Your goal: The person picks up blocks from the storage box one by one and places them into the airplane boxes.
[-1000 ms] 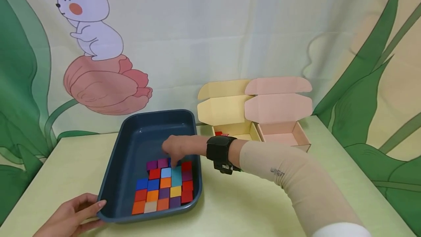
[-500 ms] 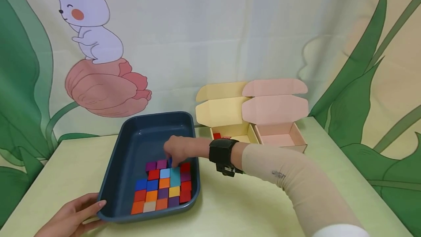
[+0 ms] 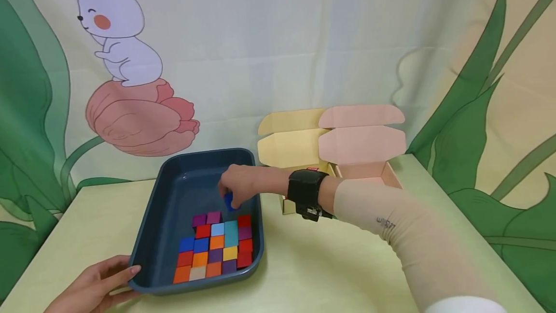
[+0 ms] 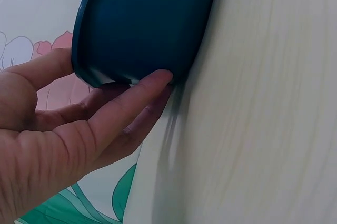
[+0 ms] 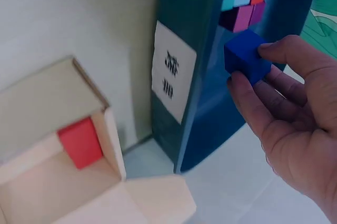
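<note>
My right hand (image 3: 238, 185) pinches a blue cube (image 5: 246, 56) between thumb and fingertips, raised inside the dark blue tray (image 3: 149, 216). Below it, coloured blocks lie in close rows at the tray's near end, among them a taller teal block (image 3: 231, 234), a yellow cube (image 3: 230, 253) and a light blue cube (image 3: 217, 229). At the tray's near left corner my left hand (image 3: 97, 281) holds the rim and wall with thumb and fingers; the left wrist view shows the left fingers (image 4: 158, 79) against the corner.
Beyond the right forearm stand an open yellow box (image 3: 291, 149) and an open pink box (image 3: 362, 144), side by side and partly hidden. A red block (image 5: 80, 142) lies in a box in the right wrist view. A printed curtain (image 3: 269, 37) hangs behind the table.
My right hand has lifted the blue cube up from the far row of blocks, leaving a gap beside the purple cube. My left hand has stayed on the tray's corner.
</note>
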{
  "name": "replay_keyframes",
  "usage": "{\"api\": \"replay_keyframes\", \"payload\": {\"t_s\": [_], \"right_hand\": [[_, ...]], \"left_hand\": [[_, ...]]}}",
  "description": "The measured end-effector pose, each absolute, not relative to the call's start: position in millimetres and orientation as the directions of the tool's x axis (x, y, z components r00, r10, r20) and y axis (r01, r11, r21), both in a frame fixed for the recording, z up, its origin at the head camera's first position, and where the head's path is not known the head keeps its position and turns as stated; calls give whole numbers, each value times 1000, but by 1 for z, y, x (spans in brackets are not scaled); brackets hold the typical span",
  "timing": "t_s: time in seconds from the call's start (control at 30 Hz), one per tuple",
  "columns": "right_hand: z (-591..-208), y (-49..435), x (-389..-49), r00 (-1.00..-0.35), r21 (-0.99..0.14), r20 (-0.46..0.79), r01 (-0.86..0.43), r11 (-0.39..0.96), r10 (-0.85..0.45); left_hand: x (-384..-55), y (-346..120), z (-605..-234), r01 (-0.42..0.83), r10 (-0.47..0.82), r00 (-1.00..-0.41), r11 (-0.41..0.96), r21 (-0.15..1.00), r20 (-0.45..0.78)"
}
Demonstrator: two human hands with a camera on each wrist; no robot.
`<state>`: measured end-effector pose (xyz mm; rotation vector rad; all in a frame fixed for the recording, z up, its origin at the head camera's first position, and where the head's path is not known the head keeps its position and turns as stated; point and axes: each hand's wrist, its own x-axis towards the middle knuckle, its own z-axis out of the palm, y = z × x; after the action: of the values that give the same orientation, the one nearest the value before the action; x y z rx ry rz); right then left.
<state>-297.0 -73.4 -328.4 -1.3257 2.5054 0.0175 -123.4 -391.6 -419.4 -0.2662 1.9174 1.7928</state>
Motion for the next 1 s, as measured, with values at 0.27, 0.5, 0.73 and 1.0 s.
{"api": "replay_keyframes", "payload": {"t_s": [0.27,0.5,0.73,1.0], "right_hand": [[-305,-37,-304,-557,-113,-227,-799,590,-799],[-296,13,-320,-601,-92,-189,-776,624,-776],[-297,55,-331,-624,-41,-175,-768,639,-761],[-299,75,-333,-655,-83,-195,-731,678,-730]], "left_hand": [[-122,-392,-419,-463,208,-855,103,880,-474],[-124,-393,-420,-462,210,-854,114,879,-476],[-127,-391,-419,-472,186,-852,128,872,-489],[-127,-391,-420,-474,195,-849,130,871,-491]]}}
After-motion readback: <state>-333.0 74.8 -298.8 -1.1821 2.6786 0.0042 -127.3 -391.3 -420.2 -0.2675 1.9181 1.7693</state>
